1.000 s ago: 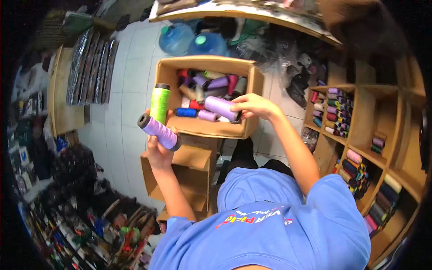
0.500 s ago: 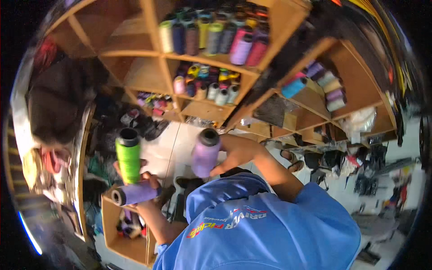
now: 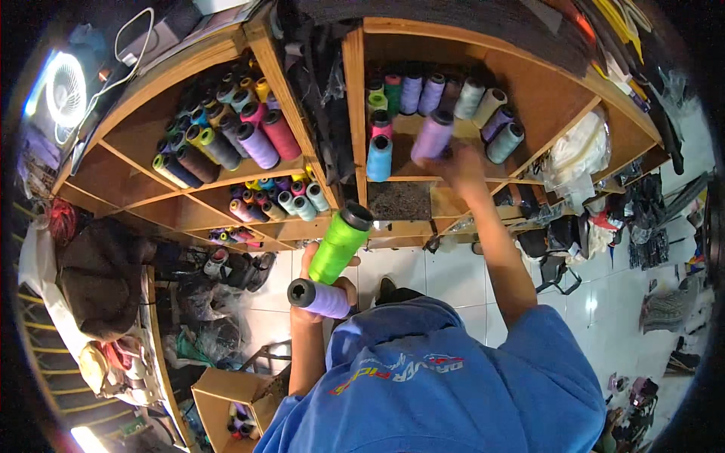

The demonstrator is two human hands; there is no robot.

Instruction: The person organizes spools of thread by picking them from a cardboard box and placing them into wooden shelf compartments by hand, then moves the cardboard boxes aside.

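My left hand (image 3: 348, 288) is closed around two thread cones, a bright green cone (image 3: 332, 249) tilted upward and a lavender cone (image 3: 326, 299) lying crosswise below it. Both show black core ends. At the open front of the right-hand shelf, my right hand (image 3: 462, 171), blurred by motion, grips a lilac thread cone (image 3: 433, 137) near its base. That cone stands about upright among other cones in the compartment. Nearby are a light blue cone (image 3: 379, 160) with a pink one behind it, and a grey-blue cone (image 3: 505, 143) to the right.
Many coloured cones fill the left wooden shelf (image 3: 180, 183). A clear bag of white material (image 3: 578, 147) hangs over the right shelf. Low at the left stands an open cardboard box (image 3: 215, 389) with spools inside. Dark bags and fabric pile up on the tiled floor (image 3: 461, 283) at both sides.
My view has swung toward the right-hand shelf. My right hand has carried the lilac cone up into its compartment. The left hand keeps its green and lavender cones.
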